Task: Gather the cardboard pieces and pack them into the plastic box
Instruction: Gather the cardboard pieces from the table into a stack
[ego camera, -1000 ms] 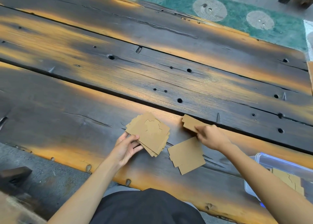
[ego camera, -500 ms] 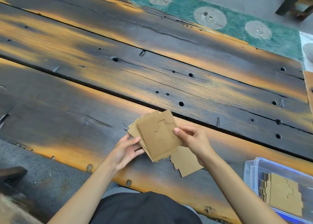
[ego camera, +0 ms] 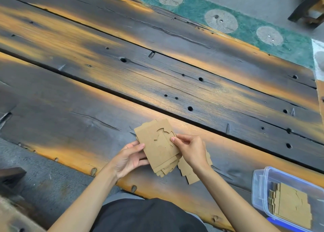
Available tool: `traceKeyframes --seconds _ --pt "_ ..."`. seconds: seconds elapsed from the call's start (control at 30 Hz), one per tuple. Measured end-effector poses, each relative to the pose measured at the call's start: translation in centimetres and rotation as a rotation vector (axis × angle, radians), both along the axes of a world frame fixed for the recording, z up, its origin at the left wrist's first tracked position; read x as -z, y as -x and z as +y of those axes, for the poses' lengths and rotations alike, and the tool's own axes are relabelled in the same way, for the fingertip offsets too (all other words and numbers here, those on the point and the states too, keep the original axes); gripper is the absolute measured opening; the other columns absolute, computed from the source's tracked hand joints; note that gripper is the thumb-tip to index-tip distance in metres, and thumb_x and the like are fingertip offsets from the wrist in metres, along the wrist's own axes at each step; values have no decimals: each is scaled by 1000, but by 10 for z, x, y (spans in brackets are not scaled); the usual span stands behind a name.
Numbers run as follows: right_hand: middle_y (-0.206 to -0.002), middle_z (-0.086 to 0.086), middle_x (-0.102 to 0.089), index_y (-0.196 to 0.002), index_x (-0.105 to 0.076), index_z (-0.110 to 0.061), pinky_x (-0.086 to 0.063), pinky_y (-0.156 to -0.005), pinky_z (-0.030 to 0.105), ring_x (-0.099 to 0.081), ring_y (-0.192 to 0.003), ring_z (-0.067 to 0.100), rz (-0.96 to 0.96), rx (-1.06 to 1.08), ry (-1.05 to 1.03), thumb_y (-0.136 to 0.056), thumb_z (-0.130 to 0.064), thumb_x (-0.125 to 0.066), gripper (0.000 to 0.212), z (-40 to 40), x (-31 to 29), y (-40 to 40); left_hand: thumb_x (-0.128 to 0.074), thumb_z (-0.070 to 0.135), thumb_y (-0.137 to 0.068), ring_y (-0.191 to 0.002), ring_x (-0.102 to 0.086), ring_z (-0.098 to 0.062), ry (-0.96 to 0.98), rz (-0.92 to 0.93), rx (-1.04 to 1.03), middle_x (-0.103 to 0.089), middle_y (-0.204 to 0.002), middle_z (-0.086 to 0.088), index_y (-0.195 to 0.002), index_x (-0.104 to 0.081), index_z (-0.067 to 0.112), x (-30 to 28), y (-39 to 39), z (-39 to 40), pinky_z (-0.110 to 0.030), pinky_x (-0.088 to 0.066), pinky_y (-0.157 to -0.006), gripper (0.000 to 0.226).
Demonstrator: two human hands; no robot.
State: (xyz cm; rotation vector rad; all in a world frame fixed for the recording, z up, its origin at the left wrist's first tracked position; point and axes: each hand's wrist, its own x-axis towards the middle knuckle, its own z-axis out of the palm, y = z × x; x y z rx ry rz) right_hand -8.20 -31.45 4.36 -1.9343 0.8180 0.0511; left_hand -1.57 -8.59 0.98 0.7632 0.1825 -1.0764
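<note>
We see the left hand (ego camera: 130, 159) and the right hand (ego camera: 191, 150) both gripping one stack of cardboard pieces (ego camera: 157, 148) above the near edge of the dark wooden table (ego camera: 87, 84), the left from the stack's left side and the right pinching its right edge. One loose cardboard piece (ego camera: 188, 170) lies flat on the table just under the right hand. To the right of the stack sits the plastic box (ego camera: 259, 186), open, with more cardboard pieces (ego camera: 291, 203) lying inside it.
</note>
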Motion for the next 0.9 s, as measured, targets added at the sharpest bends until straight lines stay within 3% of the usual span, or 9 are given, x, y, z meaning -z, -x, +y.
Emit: traceKeyframes --seconds 0.1,0.23,0.47,0.57,0.6,0.67,0.73,0.83,0.9 --pt "-77 -24 -77 -96 -83 -34 -54 -77 20 -69 -79 -10 37 16 19 -81 -40 -82 16 2 4 2 -75 13 -85 -121 -62 -38 -25 -3 -15 -61 -136 -25 -139 -55 2 4 2 -1 -52 -56 -89 58" --pt "-84 -15 -79 -102 -83 -28 -59 -79 26 -70 -81 -5 54 -2 75 -82 -45 -80 27 4 7 3 -68 8 -89 -122 -62 -40 -71 -8 -35 -61 -136 -25 -137 -56 3 12 3 -3 -53 -56 -88 50" --pt "-101 -15 -74 -109 -76 -29 -48 -76 18 -63 -88 -7 0 -134 103 -92 -43 -69 23 -22 21 3 -66 7 -85 -114 -67 -35 -180 7 -118 -66 -129 -23 -130 -59 4 21 -2 -3 -52 -59 -84 46" --pt "-110 -10 -73 -115 -73 -25 -54 -84 29 -64 -92 -3 44 -251 271 -96 -34 -65 22 -50 36 13 -59 2 -90 -108 -70 -32 -204 7 -151 -67 -127 -22 -127 -61 7 24 -6 3 -50 -60 -82 38" --pt "-118 -7 -71 -121 -70 -25 -54 -90 33 -64 -101 3 108 -348 359 -95 -32 -65 27 -62 41 18 -57 1 -90 -107 -70 -32 -215 5 -157 -67 -126 -22 -127 -60 7 24 -7 6 -50 -60 -82 37" --pt "-145 -5 -55 -140 -56 -28 -48 -103 37 -50 -132 16 310 -620 492 -90 -35 -70 52 -83 51 30 -57 2 -88 -106 -69 -31 -237 -1 -161 -67 -126 -21 -128 -60 8 23 -10 9 -50 -61 -83 40" --pt "-166 -3 -22 -156 -32 -32 -40 -113 42 -23 -151 23 507 -893 543 -79 -41 -81 91 -98 63 46 -57 3 -86 -106 -69 -31 -251 -2 -166 -67 -126 -21 -130 -58 7 22 -13 13 -49 -61 -82 43" --pt "-170 0 15 -161 3 -36 -27 -120 50 5 -157 28 662 -1145 654 -67 -47 -89 132 -108 79 69 -54 1 -90 -108 -67 -31 -267 8 -172 -66 -127 -21 -134 -54 6 21 -15 16 -49 -61 -84 44" --pt "-170 3 18 -160 10 -38 -27 -120 49 3 -157 29 653 -1162 714 -70 -44 -88 133 -109 84 77 -52 -1 -92 -108 -67 -32 -277 12 -171 -66 -128 -22 -134 -54 6 22 -16 16 -49 -61 -84 43"
